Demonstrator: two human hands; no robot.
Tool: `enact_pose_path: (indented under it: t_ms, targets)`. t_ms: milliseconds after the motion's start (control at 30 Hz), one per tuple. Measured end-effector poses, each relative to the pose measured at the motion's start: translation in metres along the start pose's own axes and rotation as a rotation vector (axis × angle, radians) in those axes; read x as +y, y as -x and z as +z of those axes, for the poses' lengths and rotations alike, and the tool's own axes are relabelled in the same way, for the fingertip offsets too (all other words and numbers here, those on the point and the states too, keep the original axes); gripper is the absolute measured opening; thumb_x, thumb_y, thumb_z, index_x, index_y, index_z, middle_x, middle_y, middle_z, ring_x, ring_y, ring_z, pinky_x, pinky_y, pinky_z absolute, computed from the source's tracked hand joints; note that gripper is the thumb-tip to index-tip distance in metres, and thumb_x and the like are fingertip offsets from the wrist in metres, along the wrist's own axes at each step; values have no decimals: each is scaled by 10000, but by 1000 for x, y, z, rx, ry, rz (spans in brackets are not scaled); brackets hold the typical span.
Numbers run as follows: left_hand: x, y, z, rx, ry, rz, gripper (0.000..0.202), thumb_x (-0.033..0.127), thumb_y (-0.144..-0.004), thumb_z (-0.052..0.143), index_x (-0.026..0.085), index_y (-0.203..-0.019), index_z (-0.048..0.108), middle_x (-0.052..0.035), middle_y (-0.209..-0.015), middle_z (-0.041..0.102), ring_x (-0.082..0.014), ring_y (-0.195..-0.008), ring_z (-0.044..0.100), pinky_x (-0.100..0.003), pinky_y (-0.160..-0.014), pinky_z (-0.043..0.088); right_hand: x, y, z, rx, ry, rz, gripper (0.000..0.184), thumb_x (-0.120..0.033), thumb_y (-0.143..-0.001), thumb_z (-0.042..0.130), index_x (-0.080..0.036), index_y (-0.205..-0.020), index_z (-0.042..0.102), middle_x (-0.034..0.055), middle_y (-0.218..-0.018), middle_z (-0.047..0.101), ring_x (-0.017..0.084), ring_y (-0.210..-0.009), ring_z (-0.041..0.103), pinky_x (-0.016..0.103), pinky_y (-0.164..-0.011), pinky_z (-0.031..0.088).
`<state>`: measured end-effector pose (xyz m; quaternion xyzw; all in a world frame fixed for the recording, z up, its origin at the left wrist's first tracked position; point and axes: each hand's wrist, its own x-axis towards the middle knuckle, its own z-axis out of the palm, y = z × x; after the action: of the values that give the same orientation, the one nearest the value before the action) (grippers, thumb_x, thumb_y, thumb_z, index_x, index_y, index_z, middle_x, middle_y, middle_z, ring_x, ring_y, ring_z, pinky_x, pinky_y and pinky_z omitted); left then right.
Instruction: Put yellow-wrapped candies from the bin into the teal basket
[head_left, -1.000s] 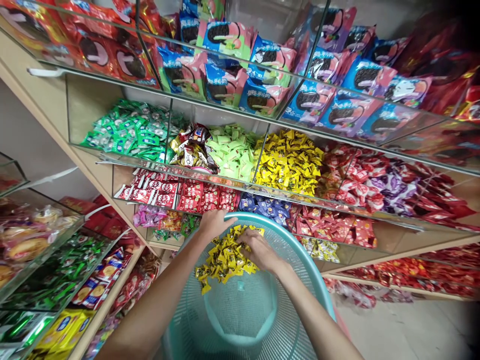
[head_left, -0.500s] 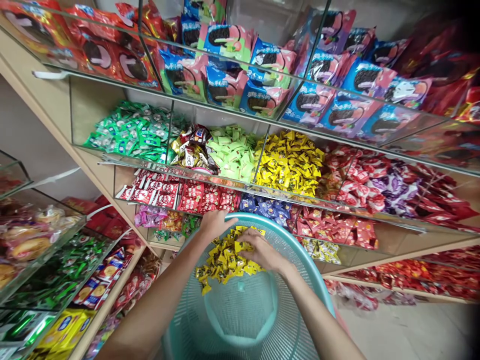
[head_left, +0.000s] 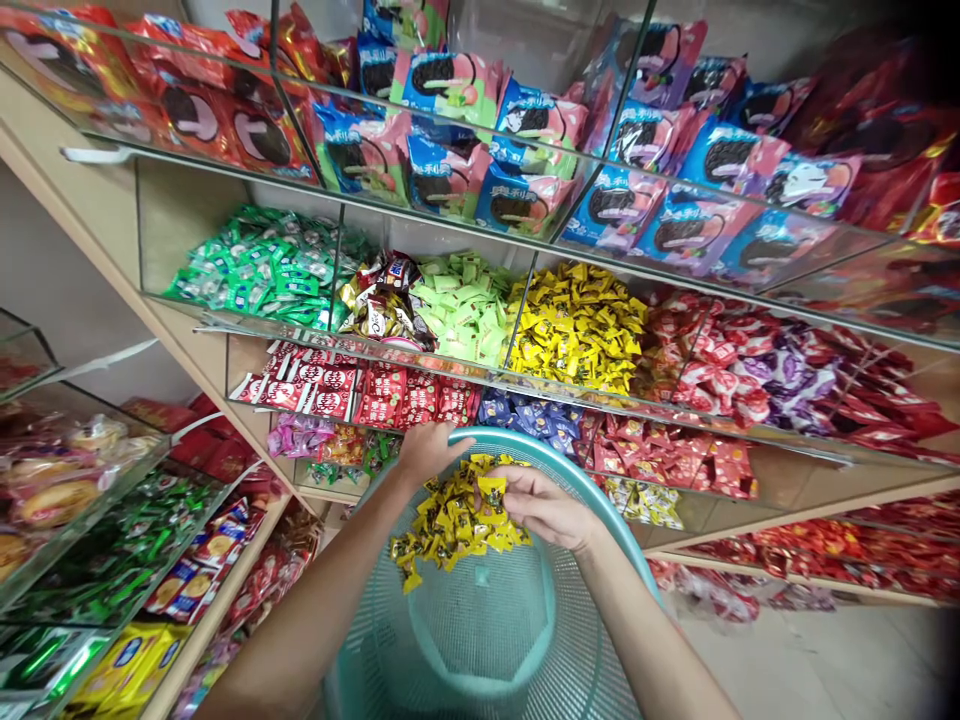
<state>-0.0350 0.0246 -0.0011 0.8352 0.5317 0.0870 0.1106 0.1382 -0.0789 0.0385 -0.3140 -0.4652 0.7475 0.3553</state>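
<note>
A large turquoise mesh plastic basket [head_left: 484, 615] stands in front of me, tilted so that I look down into it. Its far rim is under my left hand [head_left: 430, 452], whose fingers curl over the edge with the thumb stretched along it. Inside, against the far wall, lies a heap of small yellow-wrapped candies [head_left: 442, 525]. Above the right side of that heap, my right hand [head_left: 544, 505] pinches one yellow-wrapped candy [head_left: 491, 492] between thumb and fingers.
Glass-fronted shelves hold green-wrapped candies [head_left: 262, 262], light green packets [head_left: 469, 305], a pile of yellow candies [head_left: 577, 325] and red and purple sweets [head_left: 750, 360]. Above are blue-and-pink cookie packs [head_left: 525, 200]. Another shelf unit with yellow packs [head_left: 124, 665] stands at my left. Floor tiles [head_left: 825, 660] show at lower right.
My right hand has lifted slightly from the heap and turned, now showing a yellow-wrapped candy at its fingertips. My left hand stays on the basket's rim.
</note>
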Motion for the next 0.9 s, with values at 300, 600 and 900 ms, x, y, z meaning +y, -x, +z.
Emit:
enact_pose_path:
  t_ms: [300,600,900]
  targets:
    - [0,-3,2,-20,-5,-23,643,682,-793,250,177,-908,632,-91,-803,664,-221,-760,612,-290,-670,415,14,-14,-8,283,933,-31,299,-354,-734,644,-173,-968,600,15,-832,578,133,-745,517,272,-692,419]
    - [2,-2,1,12,-34,-9,643,679,-794,245,179,-902,635,-98,-811,669,-237,-781,616,-298,-661,424,38,-22,-8,390,1537,-76,309,-300,-829,525,-185,-1115,543,92,-1035,536,212,-982,479,331,-851,379]
    - [3,-1,-1,-1,-17,-12,640,672,-799,247,176,-901,638,-89,-788,669,-220,-743,618,-283,-639,427,63,-31,14,229,1773,7,319,-405,-799,548,-207,-1043,602,103,-1117,463,259,-1032,398,391,-851,330]
